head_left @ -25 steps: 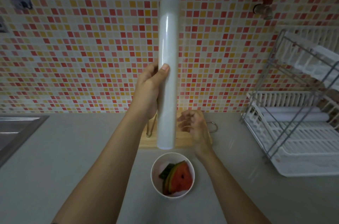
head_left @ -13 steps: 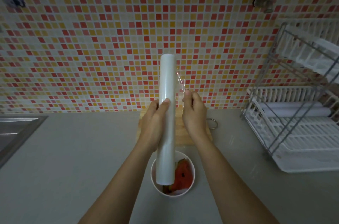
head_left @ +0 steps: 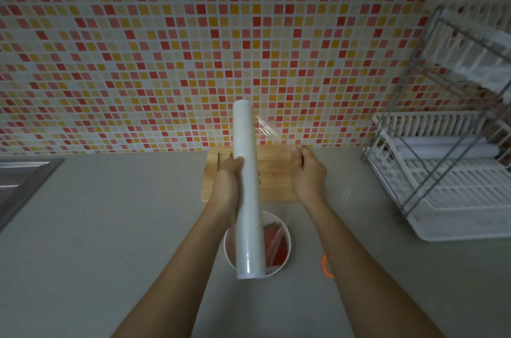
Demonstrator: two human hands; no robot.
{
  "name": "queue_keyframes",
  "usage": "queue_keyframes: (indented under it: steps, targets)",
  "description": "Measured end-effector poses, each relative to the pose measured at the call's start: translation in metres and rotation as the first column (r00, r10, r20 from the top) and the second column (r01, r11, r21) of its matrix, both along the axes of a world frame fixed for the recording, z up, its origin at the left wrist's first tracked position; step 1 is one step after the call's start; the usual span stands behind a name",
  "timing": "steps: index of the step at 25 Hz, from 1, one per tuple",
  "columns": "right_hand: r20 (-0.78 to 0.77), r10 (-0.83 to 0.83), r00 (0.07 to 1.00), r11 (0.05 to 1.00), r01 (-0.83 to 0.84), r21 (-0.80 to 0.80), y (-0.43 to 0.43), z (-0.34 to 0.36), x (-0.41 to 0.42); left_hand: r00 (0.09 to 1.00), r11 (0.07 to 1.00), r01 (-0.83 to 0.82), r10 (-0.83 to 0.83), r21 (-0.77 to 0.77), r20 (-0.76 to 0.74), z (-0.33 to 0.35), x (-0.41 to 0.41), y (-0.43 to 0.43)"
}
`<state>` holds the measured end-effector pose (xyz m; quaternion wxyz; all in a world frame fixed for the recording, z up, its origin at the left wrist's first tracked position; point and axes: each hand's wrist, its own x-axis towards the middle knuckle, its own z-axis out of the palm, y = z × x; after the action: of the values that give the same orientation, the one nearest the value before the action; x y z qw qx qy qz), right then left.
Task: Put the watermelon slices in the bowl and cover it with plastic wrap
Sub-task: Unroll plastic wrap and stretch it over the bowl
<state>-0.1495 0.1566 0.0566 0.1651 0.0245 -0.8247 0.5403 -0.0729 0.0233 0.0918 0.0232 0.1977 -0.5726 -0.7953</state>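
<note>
My left hand (head_left: 228, 185) grips a long white roll of plastic wrap (head_left: 247, 188), held lengthwise above the counter. The roll's near end hangs over a white bowl (head_left: 286, 243) with red watermelon slices (head_left: 275, 243) inside. My right hand (head_left: 307, 174) pinches the free edge of the clear film (head_left: 266, 127), stretched to the right of the roll. The sheet is almost transparent and spans the gap between the roll and my right hand. The roll hides the left part of the bowl.
A wooden cutting board (head_left: 273, 180) lies behind the bowl against the mosaic tile wall. A white dish rack (head_left: 453, 174) stands at the right, a steel sink (head_left: 19, 180) at the left. An orange ring (head_left: 326, 265) lies on the grey counter by my right forearm.
The roll has come down from upright in front of the wall to low over the bowl. My right hand took the film's edge and moved right, pulling the sheet out.
</note>
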Motion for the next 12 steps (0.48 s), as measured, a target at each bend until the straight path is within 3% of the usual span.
queue_keyframes:
  steps: [2,4,5,8,12]
  targets:
    - [0.065,-0.01,0.998,0.999,0.007,0.042,0.005,-0.018,0.004,0.998,0.99,-0.008,0.016,-0.142,0.054,-0.013,0.0,0.003]
    - [0.123,-0.011,0.992,0.998,0.002,0.07,0.01,-0.039,0.01,0.994,0.893,0.054,-0.006,-0.448,0.108,-0.03,0.005,0.006]
    - [0.131,-0.005,0.991,0.998,-0.004,0.069,0.013,-0.049,0.015,0.989,0.855,0.09,-0.018,-0.511,0.145,-0.037,0.009,0.006]
    - [0.153,-0.009,0.988,0.997,-0.003,0.083,0.027,-0.071,0.027,0.97,0.87,0.152,-0.039,-0.469,0.242,-0.05,0.018,0.004]
    - [0.161,-0.033,0.986,0.988,0.008,0.152,0.05,-0.078,0.031,0.961,0.951,0.141,-0.066,-0.273,0.268,-0.055,0.024,0.006]
